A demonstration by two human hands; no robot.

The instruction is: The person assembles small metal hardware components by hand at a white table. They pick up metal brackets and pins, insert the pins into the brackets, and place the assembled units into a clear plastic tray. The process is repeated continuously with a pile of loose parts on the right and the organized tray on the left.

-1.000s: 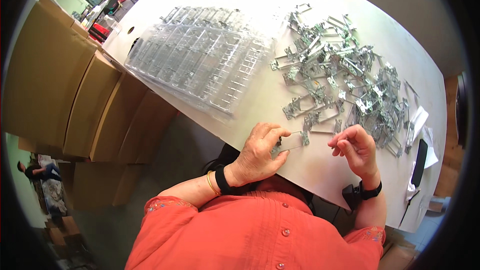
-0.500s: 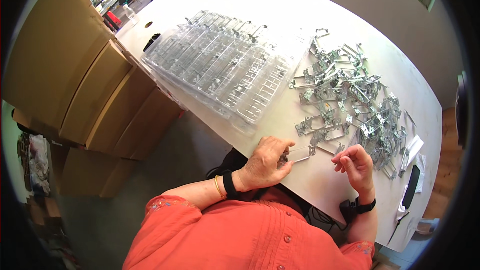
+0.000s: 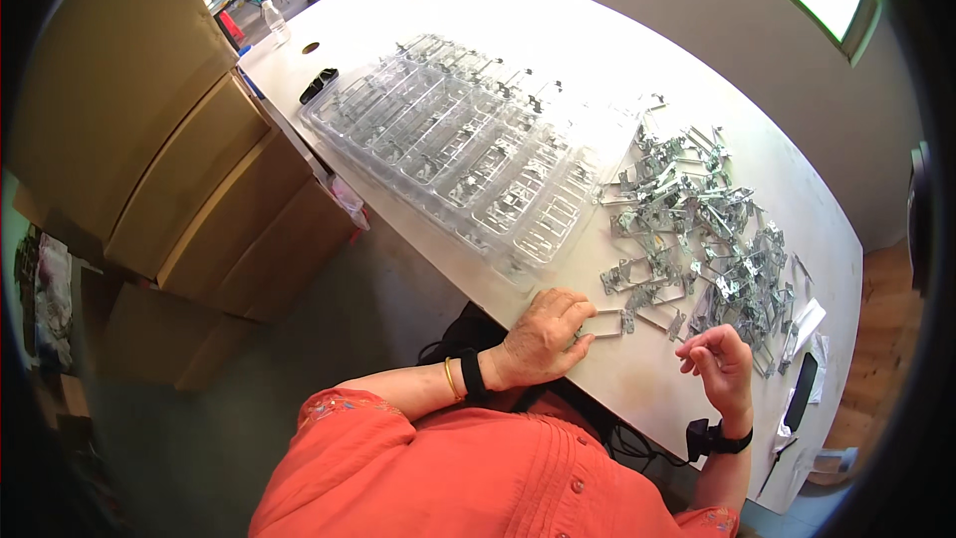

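My left hand (image 3: 545, 336) rests on the white table (image 3: 617, 50) near its front edge, fingers closed on a small rectangular metal bracket (image 3: 603, 324). My right hand (image 3: 721, 362) hovers just right of it with fingers loosely curled and nothing visible in them. A heap of several similar metal brackets (image 3: 697, 219) lies beyond both hands. A clear plastic compartment tray (image 3: 468, 149) with several slots sits to the left of the heap, some slots holding metal parts.
Stacked brown cardboard boxes (image 3: 169, 149) stand along the left of the table. A black phone (image 3: 801, 391) and white paper (image 3: 803, 324) lie at the right table edge. A small black object (image 3: 318, 85) sits by the tray's far corner.
The view has shifted. My left hand now holds a single bracket flat on the table, and my right hand has lifted off and drawn away to the right.
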